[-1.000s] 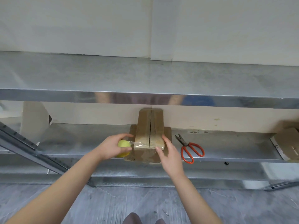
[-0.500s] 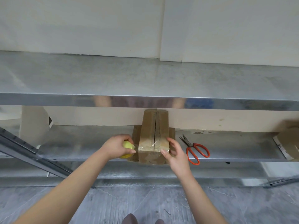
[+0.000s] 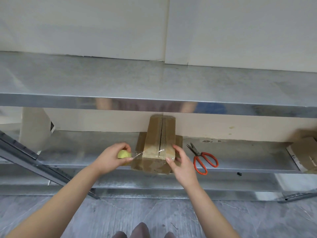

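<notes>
Clear tape (image 3: 137, 154) spans roll (image 3: 123, 154), clenched in left hand (image 3: 109, 158), to box (image 3: 157, 152) at shelf (image 3: 248, 160) front edge; right hand (image 3: 182, 163) fingers press flat: pull taut, level, then smooth across seam (image 3: 161, 134).

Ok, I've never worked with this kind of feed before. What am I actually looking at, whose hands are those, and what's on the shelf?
There is no machine here. These are a person's two bare hands, filmed by one wide-angle camera worn on the head. It looks forward and down, and this is the only view.

The left hand holds a yellow-green tape roll. A clear tape strip stretches from the roll onto the cardboard box. The right hand rests against the box's right edge, with its fingers fairly straight.

The box stands on the middle metal shelf. Red-handled scissors lie to its right, untouched. A cardboard scrap sits at the far right end.
</notes>
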`<state>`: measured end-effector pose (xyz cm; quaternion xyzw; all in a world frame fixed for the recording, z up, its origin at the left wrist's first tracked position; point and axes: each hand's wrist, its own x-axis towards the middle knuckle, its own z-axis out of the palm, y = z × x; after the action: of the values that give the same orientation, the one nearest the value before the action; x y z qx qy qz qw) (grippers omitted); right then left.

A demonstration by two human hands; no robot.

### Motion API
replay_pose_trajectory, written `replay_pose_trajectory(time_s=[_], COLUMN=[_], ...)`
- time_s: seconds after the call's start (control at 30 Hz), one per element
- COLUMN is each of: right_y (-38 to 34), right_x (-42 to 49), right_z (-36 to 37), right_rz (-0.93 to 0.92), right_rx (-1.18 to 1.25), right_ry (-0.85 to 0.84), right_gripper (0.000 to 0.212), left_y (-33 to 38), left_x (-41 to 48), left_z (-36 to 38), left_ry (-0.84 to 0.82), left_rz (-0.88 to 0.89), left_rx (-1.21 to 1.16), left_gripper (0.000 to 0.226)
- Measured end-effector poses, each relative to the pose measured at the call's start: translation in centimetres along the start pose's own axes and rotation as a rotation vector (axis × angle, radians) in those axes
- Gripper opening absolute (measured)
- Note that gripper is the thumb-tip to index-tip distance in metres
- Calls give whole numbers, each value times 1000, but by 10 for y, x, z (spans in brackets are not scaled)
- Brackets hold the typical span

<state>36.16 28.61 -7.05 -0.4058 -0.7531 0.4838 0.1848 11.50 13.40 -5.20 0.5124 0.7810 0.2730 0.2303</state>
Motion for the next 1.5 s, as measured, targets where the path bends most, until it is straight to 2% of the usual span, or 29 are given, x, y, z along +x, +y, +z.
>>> replay_pose_trajectory(time_s=[0.13,0.23,0.3,0.5,0.83,0.97,1.17,1.3,1.4,1.5], right_y=[22,60,85,126,110,97,67,39,17,-2], right_x=[-8,-3,4,25,39,22,-55,-103,-124,-137], right_z=[-16,-42,-63,-93,-88,-85,-71,-39,-6,31], right_rz=[-169,-96,-5,191,213,213,164,167,204,273], right_rx=[-214,-628,-795,-970,-1218,-1097,-552,-489,-273,-7], right_ry=[-10,86,97,-10,-57,-16,288,299,309,240], right_gripper=[51,53,53,56,40,45,45,34,26,15], left_y=[3,4,6,5,21,26,28,19,17,17], left_x=[4,8,9,8,5,5,8,6,8,8], left_z=[-1,-3,-4,5,6,-2,-10,-19,-26,-27], left_ry=[-19,-26,-18,-55,18,6,-63,-108,-125,-168], left_rz=[-15,-22,-39,-127,-189,-171,-114,-86,-55,-11], left_rx=[93,141,164,207,145,127,126,140,123,85], left_gripper=[26,28,29,32,31,30,27,22,21,17])
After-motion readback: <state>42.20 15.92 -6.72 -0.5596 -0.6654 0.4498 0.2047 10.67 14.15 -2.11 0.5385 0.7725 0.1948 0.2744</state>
